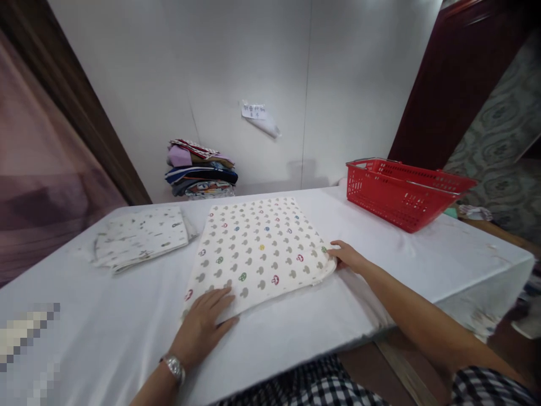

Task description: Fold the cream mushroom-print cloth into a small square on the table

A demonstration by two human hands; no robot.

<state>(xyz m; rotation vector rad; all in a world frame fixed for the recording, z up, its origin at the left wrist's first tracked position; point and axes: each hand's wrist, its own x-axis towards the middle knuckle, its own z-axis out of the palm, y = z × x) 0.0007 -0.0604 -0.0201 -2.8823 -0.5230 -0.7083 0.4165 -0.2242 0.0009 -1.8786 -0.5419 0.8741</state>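
Note:
A cream cloth with a mushroom print [253,248] lies spread in a folded rectangle on the white-covered table [270,344]. My left hand [205,321], with a silver watch or bracelet at the wrist, rests flat on its near left corner, fingers stretched out. At the near right corner, my right hand [344,256] pinches the cloth's rounded edge between thumb and fingers, and that corner is slightly lifted. Some of the right fingers are hidden under or behind the fabric.
Left of the cloth lies another folded white printed cloth [143,237]. A stack of folded fabrics [200,169] stands against the wall at the back. On the right side sits a red plastic basket [393,194] with metal handles. A paper note [253,110] hangs on the wall.

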